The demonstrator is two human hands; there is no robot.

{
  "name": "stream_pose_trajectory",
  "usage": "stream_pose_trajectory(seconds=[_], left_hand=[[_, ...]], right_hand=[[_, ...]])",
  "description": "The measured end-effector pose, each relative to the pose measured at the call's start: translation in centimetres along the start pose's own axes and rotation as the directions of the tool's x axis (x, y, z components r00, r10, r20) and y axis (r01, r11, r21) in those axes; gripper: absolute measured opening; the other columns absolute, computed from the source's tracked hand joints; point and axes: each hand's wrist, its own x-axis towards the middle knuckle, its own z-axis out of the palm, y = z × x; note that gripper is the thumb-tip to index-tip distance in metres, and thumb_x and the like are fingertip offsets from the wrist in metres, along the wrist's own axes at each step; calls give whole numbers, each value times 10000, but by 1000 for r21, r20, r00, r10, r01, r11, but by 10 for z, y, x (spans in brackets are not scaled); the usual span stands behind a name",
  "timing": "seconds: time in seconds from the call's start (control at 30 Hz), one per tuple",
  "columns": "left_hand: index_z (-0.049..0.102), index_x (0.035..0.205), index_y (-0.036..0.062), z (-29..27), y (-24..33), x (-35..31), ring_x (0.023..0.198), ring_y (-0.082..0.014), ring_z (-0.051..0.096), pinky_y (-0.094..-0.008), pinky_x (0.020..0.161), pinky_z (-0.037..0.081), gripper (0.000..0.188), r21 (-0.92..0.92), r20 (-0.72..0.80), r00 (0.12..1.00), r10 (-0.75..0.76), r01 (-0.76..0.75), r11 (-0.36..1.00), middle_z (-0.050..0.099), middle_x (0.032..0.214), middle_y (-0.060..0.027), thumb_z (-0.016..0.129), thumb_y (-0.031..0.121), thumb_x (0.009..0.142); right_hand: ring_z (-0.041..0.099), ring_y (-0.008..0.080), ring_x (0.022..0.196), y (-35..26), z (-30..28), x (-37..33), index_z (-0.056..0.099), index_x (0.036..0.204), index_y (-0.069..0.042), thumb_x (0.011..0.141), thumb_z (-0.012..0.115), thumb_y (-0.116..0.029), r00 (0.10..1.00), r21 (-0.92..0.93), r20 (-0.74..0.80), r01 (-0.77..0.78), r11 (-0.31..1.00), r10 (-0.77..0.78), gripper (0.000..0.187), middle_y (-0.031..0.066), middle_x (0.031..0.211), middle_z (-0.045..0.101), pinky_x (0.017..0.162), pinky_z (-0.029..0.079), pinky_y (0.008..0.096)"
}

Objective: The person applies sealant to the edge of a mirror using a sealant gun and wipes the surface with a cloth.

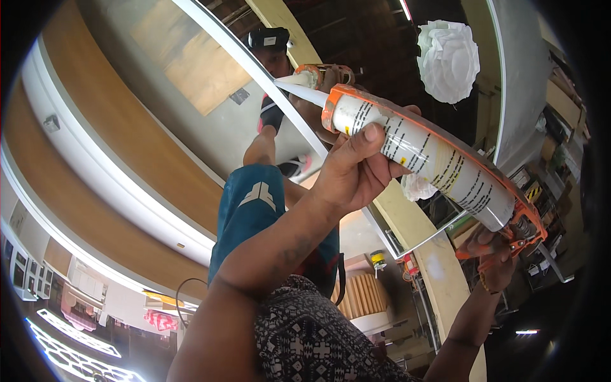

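Both of my hands hold an orange caulking gun (439, 137) slanting across the view, loaded with a white sealant cartridge (420, 153) that carries dark print. My left hand (356, 165) cradles the front of the cartridge, its thumb on top. At the rear, my right hand (493, 254) is wrapped around the handle; the gun partly hides its fingers. The pale tapered nozzle (302, 92) points up and left, its tip at a silver edge strip (238, 48). Whether the tip touches the strip, I cannot tell. A reflected caulking gun (318, 75) shows just beyond the tip.
A dark reflective panel (388, 44) lies beyond the strip. Crumpled white paper (449, 62) appears at upper right, with a smaller white wad (418, 187) below the cartridge. Curved wood-and-white bands (127, 121) run along the left. Cluttered shelving (541, 191) stands at far right.
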Motion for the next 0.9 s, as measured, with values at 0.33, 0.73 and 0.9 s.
stream_pose_trajectory(seconds=[0.33, 0.73, 0.9], left_hand=[[480, 1366, 30, -5, -9, -2, 1296, -344, 538, -513, 1062, 481, 570, -13, 4, 999, 35, -35, 999, 512, 1413, -166, 700, 306, 919], [478, 1378, 50, -22, -44, -17, 1331, -360, 501, -525, 1091, 454, 565, -8, 10, 999, 48, -48, 999, 478, 1442, -168, 696, 302, 922], [474, 1385, 47, -26, -50, -23, 1336, -349, 499, -522, 1096, 449, 565, 3, 22, 1000, 21, -21, 1000, 481, 1444, -169, 686, 304, 928]], right_hand=[[596, 252, 674, 14, -18, -8, 605, 889, -88, 981, 577, -289, 999, 125, 2, 46, 991, -47, 223, 142, 856, 591, 523, 594, 389], [580, 228, 612, 41, -44, -39, 589, 889, -2, 957, 580, -242, 987, 20, -145, 68, 997, -64, 250, 144, 800, 579, 479, 582, 371], [566, 206, 565, 43, -36, -43, 586, 859, 15, 955, 582, -266, 984, -17, -167, 67, 998, -69, 297, 129, 738, 578, 453, 553, 339]])
